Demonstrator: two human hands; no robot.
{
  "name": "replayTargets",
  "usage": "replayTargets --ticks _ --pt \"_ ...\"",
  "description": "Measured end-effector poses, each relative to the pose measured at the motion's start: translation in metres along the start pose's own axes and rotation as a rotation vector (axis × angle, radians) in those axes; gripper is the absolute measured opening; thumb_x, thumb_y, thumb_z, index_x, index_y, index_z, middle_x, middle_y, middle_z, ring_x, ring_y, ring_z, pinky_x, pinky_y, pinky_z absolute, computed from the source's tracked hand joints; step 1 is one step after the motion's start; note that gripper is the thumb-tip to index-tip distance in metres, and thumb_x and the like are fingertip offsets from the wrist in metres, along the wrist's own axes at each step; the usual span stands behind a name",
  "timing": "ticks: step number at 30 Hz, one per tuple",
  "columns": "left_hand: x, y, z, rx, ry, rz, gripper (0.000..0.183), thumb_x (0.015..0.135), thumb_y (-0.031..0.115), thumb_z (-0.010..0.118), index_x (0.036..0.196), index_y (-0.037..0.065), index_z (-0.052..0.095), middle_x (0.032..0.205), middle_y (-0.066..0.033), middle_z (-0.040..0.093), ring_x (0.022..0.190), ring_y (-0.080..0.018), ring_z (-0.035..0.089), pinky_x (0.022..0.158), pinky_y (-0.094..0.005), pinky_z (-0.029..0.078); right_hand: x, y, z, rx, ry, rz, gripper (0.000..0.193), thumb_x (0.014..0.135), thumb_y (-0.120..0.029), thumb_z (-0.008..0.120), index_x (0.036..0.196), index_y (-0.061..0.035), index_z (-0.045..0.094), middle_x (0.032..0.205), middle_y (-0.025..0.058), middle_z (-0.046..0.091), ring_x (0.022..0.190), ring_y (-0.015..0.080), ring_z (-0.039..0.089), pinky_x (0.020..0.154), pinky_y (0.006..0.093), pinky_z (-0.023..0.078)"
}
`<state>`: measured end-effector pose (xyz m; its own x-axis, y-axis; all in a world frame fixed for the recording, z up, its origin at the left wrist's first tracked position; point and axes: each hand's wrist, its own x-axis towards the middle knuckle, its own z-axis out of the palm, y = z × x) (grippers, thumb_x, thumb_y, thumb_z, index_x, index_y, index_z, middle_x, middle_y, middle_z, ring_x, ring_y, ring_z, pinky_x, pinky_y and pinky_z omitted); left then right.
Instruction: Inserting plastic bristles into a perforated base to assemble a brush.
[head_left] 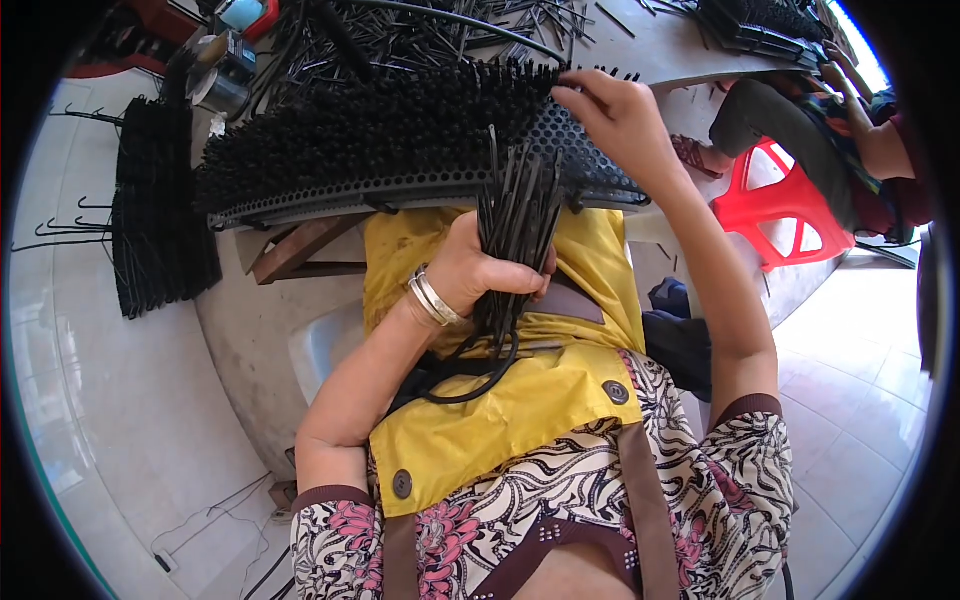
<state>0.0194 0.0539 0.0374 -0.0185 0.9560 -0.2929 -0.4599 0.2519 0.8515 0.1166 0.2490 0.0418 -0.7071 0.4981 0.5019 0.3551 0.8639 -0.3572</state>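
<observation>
The person's left hand point(470, 268) is wrapped around a bundle of black sticks point(515, 205), just above the middle of the view, free ends pointing toward 12 o'clock. That upright grip, close to the holed board point(345, 192), seems chosen so the sticks stay near the right hand point(622, 108). The right hand, toward 1 o'clock, has its fingers curled toward the thumb where the standing black rows meet bare holes; whether a stick is pinched there cannot be told.

The board spans 10 to 1 o'clock, its near edge facing the yellow apron point(480, 425), likely for easy reach. A pile of loose sticks point(425, 38) lies beyond it on the tabletop point(660, 55).

A gap separates the bundle from the right forearm, giving that arm room. At 2 to 3 o'clock, a red stool point(785, 212) and a co-worker's leg point(765, 125) limit wider swings.
</observation>
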Motion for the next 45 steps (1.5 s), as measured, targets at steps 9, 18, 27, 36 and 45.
replayTargets --ticks 9,18,27,36,45 --pt "0.002 -0.003 0.001 0.081 0.019 0.005 0.035 0.054 -0.001 0.066 0.087 -0.001 0.055 0.072 -0.0094 0.058 0.06 -0.0202 0.058 0.055 -0.0302 0.047 -0.036 -0.035 -0.033 0.991 -0.194 0.425 0.006 0.079 -0.001 0.061 0.084 0.0032 0.062 0.07 0.0046 0.062 0.06 0.0088 0.057 0.057 0.0204 0.047" --pt "0.003 -0.003 0.002 0.071 0.024 -0.022 0.034 0.054 -0.002 0.066 0.086 -0.001 0.054 0.071 -0.0089 0.057 0.059 -0.0199 0.057 0.054 -0.0307 0.047 0.0 0.026 -0.03 0.652 0.42 0.284 0.01 0.082 -0.005 0.06 0.088 0.0025 0.062 0.076 0.005 0.062 0.066 0.0084 0.057 0.06 0.0188 0.046" --pt "0.004 -0.004 0.002 0.075 0.018 -0.008 0.036 0.054 0.0 0.066 0.088 -0.001 0.054 0.071 -0.0092 0.057 0.059 -0.0199 0.057 0.054 -0.0307 0.046 0.015 0.047 0.014 0.161 0.385 -0.125 0.012 0.077 -0.007 0.063 0.088 -0.0014 0.061 0.074 0.0109 0.061 0.062 0.0195 0.059 0.057 0.0264 0.045" --pt "0.004 -0.005 0.001 0.065 0.018 -0.017 0.036 0.054 -0.001 0.067 0.088 -0.001 0.054 0.072 -0.0089 0.057 0.06 -0.0202 0.057 0.055 -0.0304 0.046 0.007 0.008 -0.004 -0.197 0.066 -0.087 0.017 0.082 -0.015 0.059 0.091 -0.0015 0.061 0.078 0.0127 0.063 0.062 0.0266 0.06 0.056 0.0294 0.047" --pt "0.002 -0.005 0.006 0.063 0.071 -0.015 0.032 0.056 -0.003 0.069 0.085 -0.001 0.056 0.072 -0.0082 0.059 0.061 -0.0183 0.058 0.057 -0.0288 0.047 -0.033 -0.047 -0.037 0.943 -0.302 0.372 0.011 0.079 -0.007 0.065 0.081 0.003 0.063 0.067 0.0004 0.06 0.061 0.0044 0.054 0.056 0.0173 0.043"
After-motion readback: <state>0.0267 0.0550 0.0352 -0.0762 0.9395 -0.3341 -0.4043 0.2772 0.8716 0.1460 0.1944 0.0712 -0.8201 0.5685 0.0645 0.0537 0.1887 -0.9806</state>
